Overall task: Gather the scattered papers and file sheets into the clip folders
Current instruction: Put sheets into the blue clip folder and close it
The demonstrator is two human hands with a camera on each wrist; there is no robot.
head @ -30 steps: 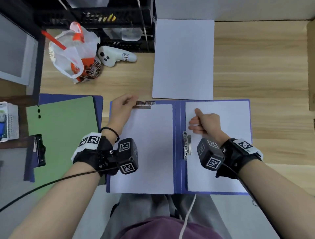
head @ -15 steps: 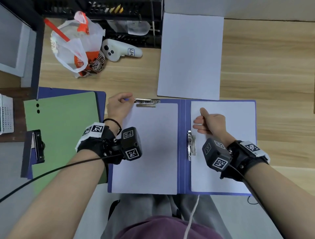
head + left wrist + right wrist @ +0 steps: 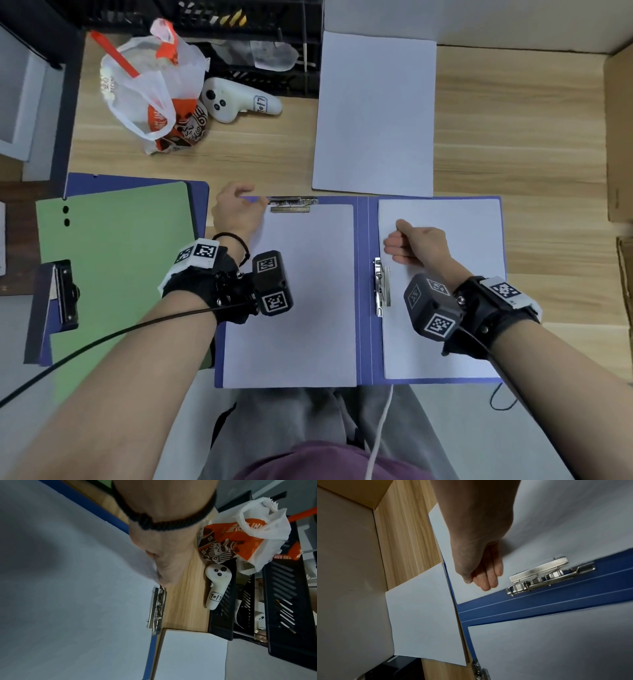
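An open blue clip folder (image 3: 362, 291) lies at the desk's near edge. Its left sheet (image 3: 301, 308) sits under the top metal clip (image 3: 291, 205), and a right sheet (image 3: 472, 240) lies beside the side clip (image 3: 381, 287). My left hand (image 3: 251, 200) curls over the folder's top left corner, just left of the clip, and pinches the sheet's lifted corner (image 3: 150, 573). My right hand (image 3: 394, 246) rests as a curled fist on the right sheet, holding nothing, with its fingers (image 3: 488, 580) tucked under near the side clip (image 3: 544, 573). A loose white sheet (image 3: 373, 113) lies beyond the folder.
A green folder (image 3: 113, 274) with a black clip (image 3: 66, 291) lies on another blue folder (image 3: 137, 181) at the left. Behind are a plastic bag (image 3: 150, 96), a white controller (image 3: 236, 101) and black trays (image 3: 239, 20). Cardboard boxes (image 3: 620, 137) stand at the right.
Both hands keep their places on the folder. Only the head view has shifted a little, so the desk sits lower in the frame.
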